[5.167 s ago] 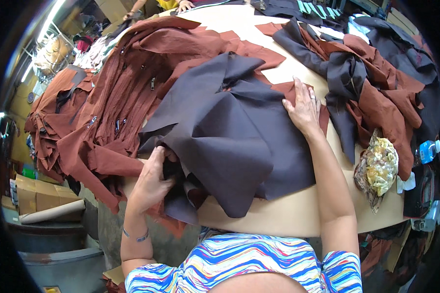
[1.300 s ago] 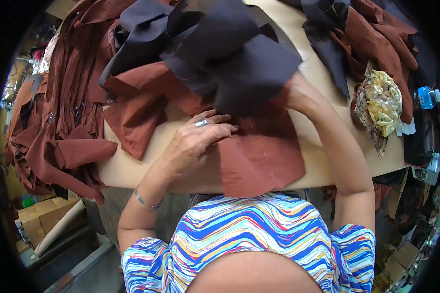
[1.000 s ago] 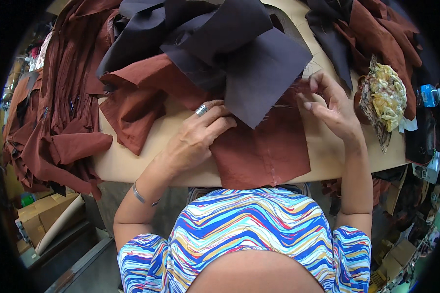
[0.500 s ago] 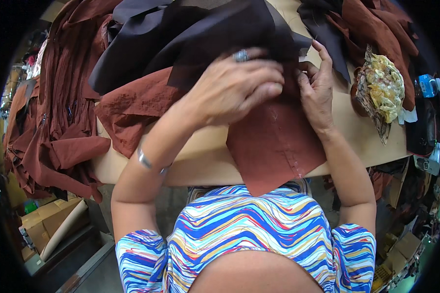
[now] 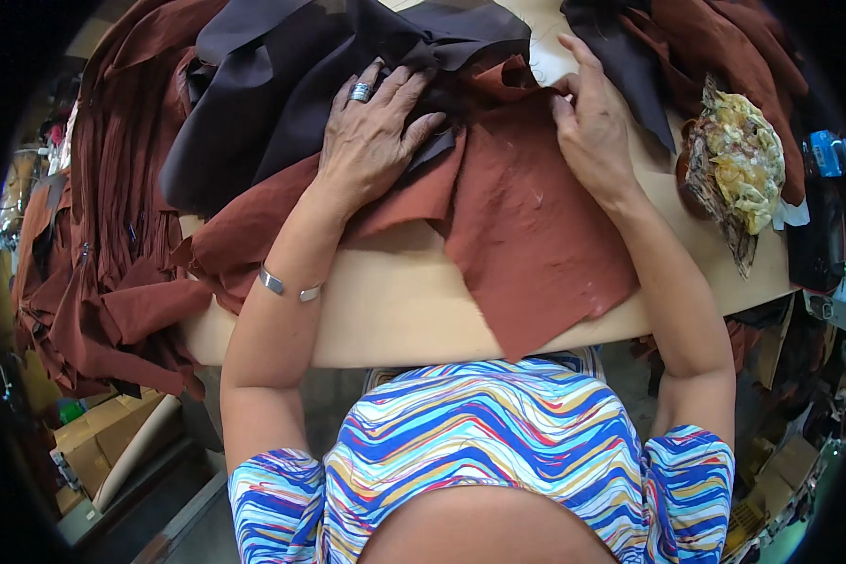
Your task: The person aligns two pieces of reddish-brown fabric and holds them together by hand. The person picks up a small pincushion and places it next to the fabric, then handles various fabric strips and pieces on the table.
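Observation:
My left hand lies palm down with its fingers spread on a dark, nearly black fabric. It wears a ring, and a silver bracelet circles the forearm. Between thumb and fingers, my right hand pinches the upper right edge of a rust-brown fabric piece, its index finger stretched away. That piece spreads over the table, and its pointed corner reaches the near edge. Near the left hand, rust-brown and dark cloth layers meet in folds; how they join there I cannot tell.
The tan table has a curved near edge. Gathered rust-brown garments hang at the left. At the right sits a lumpy yellow-and-brown bundle, with more rust-brown cloth behind it. Cardboard boxes stand low on the left.
My left hand has moved left, off the rust-brown piece, and flattened onto the dark cloth. The dark cloth has shifted back, baring more rust-brown fabric. My right hand has moved slightly left and up.

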Demonstrator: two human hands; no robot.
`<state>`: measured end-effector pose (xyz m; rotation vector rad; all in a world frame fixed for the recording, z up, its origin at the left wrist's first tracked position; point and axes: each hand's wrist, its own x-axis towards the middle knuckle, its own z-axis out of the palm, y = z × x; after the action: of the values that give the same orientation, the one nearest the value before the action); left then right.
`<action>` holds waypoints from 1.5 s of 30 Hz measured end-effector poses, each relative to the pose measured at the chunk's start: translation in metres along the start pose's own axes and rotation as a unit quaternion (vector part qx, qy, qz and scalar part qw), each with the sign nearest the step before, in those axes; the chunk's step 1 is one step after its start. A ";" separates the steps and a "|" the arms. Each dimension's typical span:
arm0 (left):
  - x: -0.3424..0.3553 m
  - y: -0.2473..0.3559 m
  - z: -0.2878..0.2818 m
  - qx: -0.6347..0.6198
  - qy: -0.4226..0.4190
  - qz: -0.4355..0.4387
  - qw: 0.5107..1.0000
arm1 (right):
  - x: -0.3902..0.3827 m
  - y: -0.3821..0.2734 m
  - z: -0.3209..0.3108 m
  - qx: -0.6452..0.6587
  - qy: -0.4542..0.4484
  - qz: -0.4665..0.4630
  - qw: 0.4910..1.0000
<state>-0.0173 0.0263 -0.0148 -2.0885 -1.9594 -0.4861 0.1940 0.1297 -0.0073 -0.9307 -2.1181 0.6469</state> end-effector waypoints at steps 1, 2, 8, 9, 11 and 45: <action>-0.001 0.000 -0.002 0.002 0.004 0.000 1.000 | 0.002 -0.006 0.004 0.016 -0.005 0.042 0.999; -0.001 0.001 -0.003 0.003 0.007 0.000 1.000 | 0.003 -0.004 0.006 -0.015 -0.004 0.017 1.000; 0.011 0.001 -0.009 0.025 -0.030 0.035 0.999 | 0.010 0.004 0.003 -0.103 -0.020 -0.011 0.994; 0.013 -0.006 -0.007 0.016 -0.029 0.047 0.998 | 0.008 0.003 0.003 -0.112 -0.012 -0.027 0.993; 0.013 -0.012 -0.003 0.016 -0.033 0.040 0.999 | 0.001 -0.012 -0.010 -0.156 0.003 -0.106 0.982; -0.001 0.006 0.009 0.008 -0.038 -0.028 0.999 | 0.023 0.029 -0.226 -0.266 -0.174 -0.062 0.946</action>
<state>-0.0111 0.0285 -0.0227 -2.0752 -2.0626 -0.4058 0.3701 0.1998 0.1214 -1.0036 -2.7189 0.1739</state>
